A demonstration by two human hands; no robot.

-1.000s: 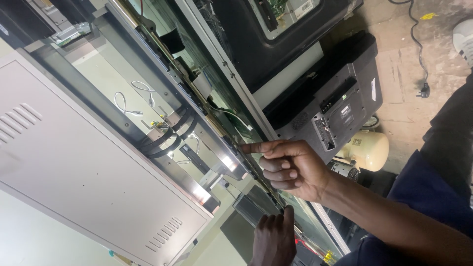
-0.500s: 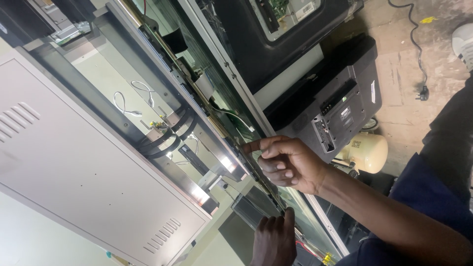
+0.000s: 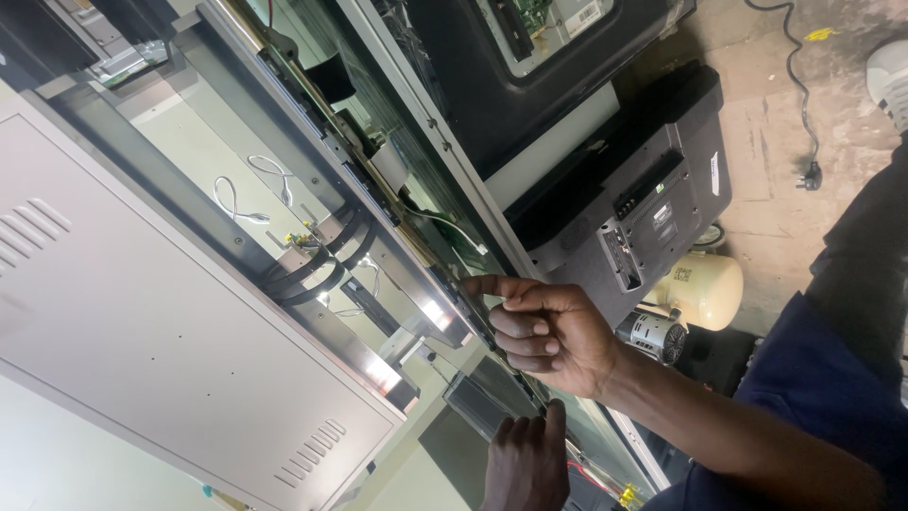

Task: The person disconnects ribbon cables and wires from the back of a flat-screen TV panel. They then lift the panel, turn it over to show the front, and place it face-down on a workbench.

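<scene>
A large flat screen lies with its back open, and a long metal edge rail (image 3: pixel 378 203) runs across it with black ribbon cables (image 3: pixel 317 265) looping under it. My right hand (image 3: pixel 549 326) reaches in from the right and pinches the thin dark strip (image 3: pixel 473 317) on that rail between thumb and forefinger, the other fingers curled. My left hand (image 3: pixel 525 464) comes up from the bottom, cut off by the picture's edge. Its fingertips lie against the same strip just below the right hand. Whether it grips anything is hidden.
A grey vented metal cover (image 3: pixel 170 350) fills the left. Thin white wires (image 3: pixel 251 194) lie on the inner plate. Behind stand a black set's back (image 3: pixel 643 189) and another opened dark set (image 3: pixel 530 57). A cream tank (image 3: pixel 705 289) and a power cord (image 3: pixel 804 114) lie on the floor.
My right hand has slid a little along the rail toward my left hand, its forefinger curling in to meet the thumb. My left hand has stayed where it was.
</scene>
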